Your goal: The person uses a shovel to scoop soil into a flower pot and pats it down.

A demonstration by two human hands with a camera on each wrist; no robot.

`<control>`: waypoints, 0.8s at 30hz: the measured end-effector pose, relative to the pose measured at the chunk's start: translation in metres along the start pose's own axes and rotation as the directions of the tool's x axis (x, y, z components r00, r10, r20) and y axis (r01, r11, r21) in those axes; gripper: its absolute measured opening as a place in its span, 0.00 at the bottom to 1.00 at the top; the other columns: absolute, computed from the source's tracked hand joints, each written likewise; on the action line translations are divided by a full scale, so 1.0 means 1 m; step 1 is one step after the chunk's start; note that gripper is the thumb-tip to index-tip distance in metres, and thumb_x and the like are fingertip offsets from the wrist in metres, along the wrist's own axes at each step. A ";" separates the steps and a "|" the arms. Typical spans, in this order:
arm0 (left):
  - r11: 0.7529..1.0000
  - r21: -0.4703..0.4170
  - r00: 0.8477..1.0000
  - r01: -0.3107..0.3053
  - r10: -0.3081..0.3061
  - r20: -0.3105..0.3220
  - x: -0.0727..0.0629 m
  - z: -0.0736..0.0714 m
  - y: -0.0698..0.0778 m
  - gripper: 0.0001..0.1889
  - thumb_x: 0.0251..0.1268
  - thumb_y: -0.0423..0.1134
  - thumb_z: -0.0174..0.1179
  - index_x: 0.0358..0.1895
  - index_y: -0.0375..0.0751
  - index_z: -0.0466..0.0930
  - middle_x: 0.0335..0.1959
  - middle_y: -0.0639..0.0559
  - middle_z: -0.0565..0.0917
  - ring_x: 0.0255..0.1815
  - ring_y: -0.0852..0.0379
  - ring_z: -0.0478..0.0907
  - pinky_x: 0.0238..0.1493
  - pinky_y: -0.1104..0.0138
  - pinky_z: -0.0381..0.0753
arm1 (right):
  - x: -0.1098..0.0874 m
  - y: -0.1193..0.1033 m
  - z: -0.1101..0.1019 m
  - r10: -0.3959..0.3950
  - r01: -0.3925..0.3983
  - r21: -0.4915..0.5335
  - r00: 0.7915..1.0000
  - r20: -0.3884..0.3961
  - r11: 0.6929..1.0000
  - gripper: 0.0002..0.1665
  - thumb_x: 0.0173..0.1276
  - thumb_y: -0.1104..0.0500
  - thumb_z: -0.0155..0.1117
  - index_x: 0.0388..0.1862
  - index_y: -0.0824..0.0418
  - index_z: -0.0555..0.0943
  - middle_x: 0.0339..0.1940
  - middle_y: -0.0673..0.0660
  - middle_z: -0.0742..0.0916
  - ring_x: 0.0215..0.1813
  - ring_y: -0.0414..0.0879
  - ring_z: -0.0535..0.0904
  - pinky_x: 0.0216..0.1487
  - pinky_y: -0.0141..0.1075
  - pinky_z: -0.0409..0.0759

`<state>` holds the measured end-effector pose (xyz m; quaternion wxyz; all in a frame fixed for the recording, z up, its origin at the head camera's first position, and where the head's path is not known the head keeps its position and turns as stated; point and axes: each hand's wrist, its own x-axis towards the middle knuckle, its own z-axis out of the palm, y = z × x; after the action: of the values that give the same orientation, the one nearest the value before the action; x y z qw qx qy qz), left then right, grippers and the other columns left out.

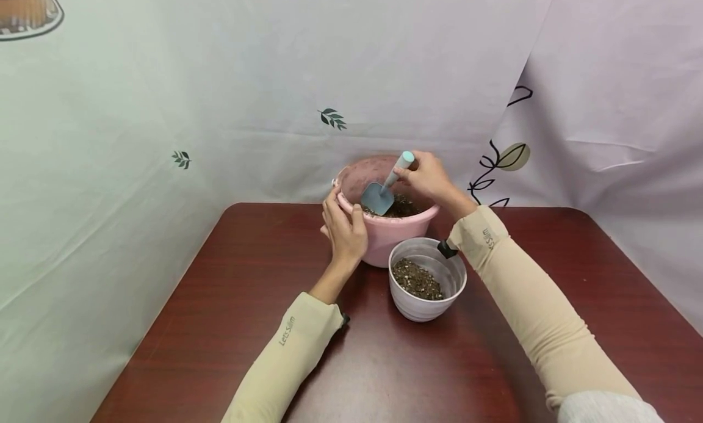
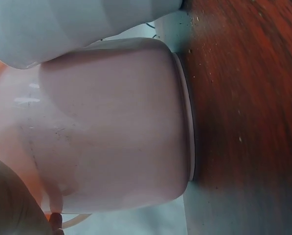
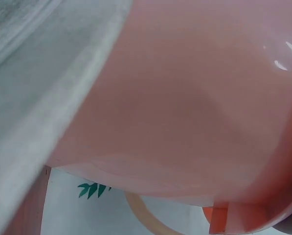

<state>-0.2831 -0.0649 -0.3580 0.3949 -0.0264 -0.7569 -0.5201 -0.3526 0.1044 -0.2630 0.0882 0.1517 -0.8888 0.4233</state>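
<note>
A pink bucket (image 1: 390, 234) with dark soil (image 1: 403, 207) inside stands near the table's back edge. At its left side my left hand (image 1: 346, 231) rests against the outside, fingers extended up by the rim and thumb on the front; the wrist view shows part of this hand beside the pink wall (image 2: 111, 132). My right hand (image 1: 428, 176) grips the pale handle of a small blue-grey trowel (image 1: 378, 198), its blade tilted down at the soil. In front of the bucket stands a whitish plant pot (image 1: 423, 310), partly filled with soil mix (image 1: 415, 279).
Both containers stand on a dark red wooden table (image 1: 230, 301). A white printed cloth (image 1: 263, 105) hangs behind and at the sides. The pot sits close to the bucket, under my right wrist. Small crumbs (image 2: 240, 139) lie on the tabletop.
</note>
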 end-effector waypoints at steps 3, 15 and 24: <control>1.000 -0.013 1.000 -0.003 0.003 0.000 0.000 0.000 0.000 0.32 0.61 0.46 0.45 0.69 0.38 0.62 0.65 0.44 0.71 0.62 0.43 0.67 0.47 0.47 0.62 | -0.001 -0.001 -0.001 0.021 -0.021 -0.014 1.000 -0.004 1.000 0.12 0.72 0.56 0.63 0.44 0.66 0.81 0.40 0.64 0.86 0.42 0.56 0.83 0.45 0.46 0.78; 0.996 -0.069 0.998 -0.057 0.058 0.008 0.001 -0.001 -0.003 0.31 0.63 0.43 0.46 0.69 0.32 0.62 0.65 0.40 0.70 0.64 0.43 0.65 0.54 0.46 0.67 | 0.000 0.000 0.000 0.052 -0.058 0.081 0.996 0.076 0.995 0.13 0.73 0.57 0.61 0.40 0.68 0.80 0.36 0.65 0.87 0.39 0.57 0.86 0.46 0.46 0.82; 0.992 -0.063 0.994 -0.108 0.108 0.005 0.001 -0.003 -0.005 0.33 0.67 0.48 0.44 0.70 0.30 0.61 0.64 0.37 0.70 0.62 0.41 0.66 0.54 0.46 0.68 | 0.001 0.000 0.000 0.072 -0.093 0.161 0.989 0.131 0.982 0.13 0.75 0.58 0.58 0.40 0.70 0.79 0.36 0.67 0.88 0.37 0.56 0.88 0.47 0.49 0.82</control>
<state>-0.2845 -0.0695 -0.3605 0.4184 -0.0817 -0.7392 -0.5214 -0.3533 0.1045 -0.2627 0.0017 0.1477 -0.8595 0.4894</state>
